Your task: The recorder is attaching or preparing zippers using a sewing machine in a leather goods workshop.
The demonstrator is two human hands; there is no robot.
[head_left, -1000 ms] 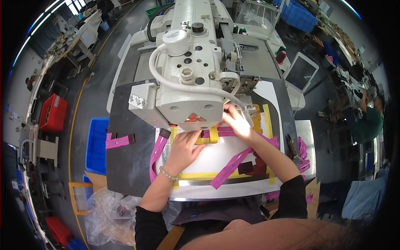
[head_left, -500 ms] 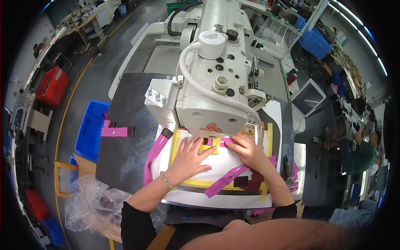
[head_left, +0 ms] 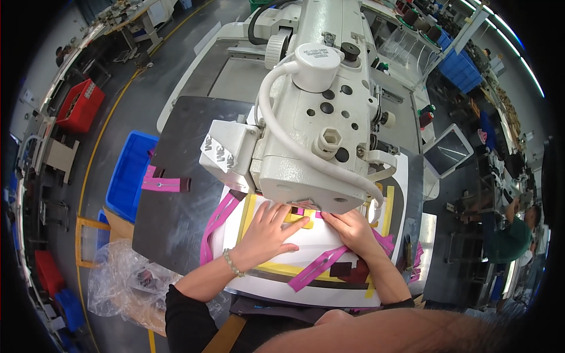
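My left hand [head_left: 268, 235], with a beaded bracelet, lies flat and open, fingers spread on the white sheet at the left of a small yellow frame [head_left: 307, 223]. Inside that frame, under the sewing machine head [head_left: 315, 176], shows a bit of magenta and dark material. On the right side, my right hand [head_left: 351, 233] has its fingertips together on a short magenta zipper strip [head_left: 319, 215] beside the frame. One magenta zipper strip [head_left: 218, 226] curves along the left of the sheet; another zipper strip [head_left: 318, 269] lies near the front. The machine head hides the needle area.
Yellow tape [head_left: 282, 269] borders the white sheet. A magenta strip with a dark end [head_left: 165, 184] hangs between the blue bin [head_left: 130, 176] and the dark table plate [head_left: 170, 223]. Clear plastic wrap [head_left: 132, 285] lies lower left. A tablet-like screen [head_left: 448, 150] stands at right.
The view has shifted, so the machine appears lower and further right. My right fingers have drawn closer together on the strip. My left hand stays flat beside the yellow frame.
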